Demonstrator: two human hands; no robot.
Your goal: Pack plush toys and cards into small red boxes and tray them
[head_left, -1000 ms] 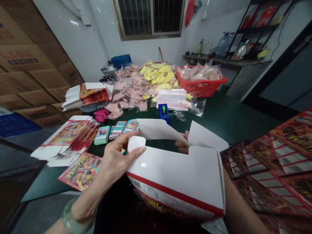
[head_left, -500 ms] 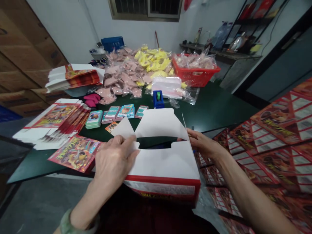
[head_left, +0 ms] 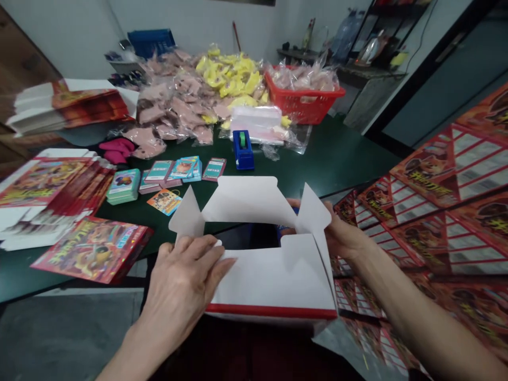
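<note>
Both my hands hold an open white cardboard box (head_left: 273, 278) with a red lower edge, just above the table's near edge. My left hand (head_left: 182, 288) presses on its left side, with the fingers against the white panel and a folded flap. My right hand (head_left: 337, 236) grips the right side, its fingers partly behind an upright flap. The two end flaps and the long lid panel stand up, and the box's inside is mostly dark and hidden.
A dark green table (head_left: 337, 159) holds printed box blanks (head_left: 51, 182), card decks (head_left: 123, 186), a blue tape dispenser (head_left: 243, 150), pink bagged goods (head_left: 174, 106), yellow bagged goods (head_left: 228, 74) and a red basket (head_left: 301, 103). Printed red sheets (head_left: 448, 211) are stacked at right.
The box has levelled out from its earlier tilt, with its flaps now standing upright. Both hands stay on it, my right hand now further in at its right side. The whole scene has shifted up and left.
</note>
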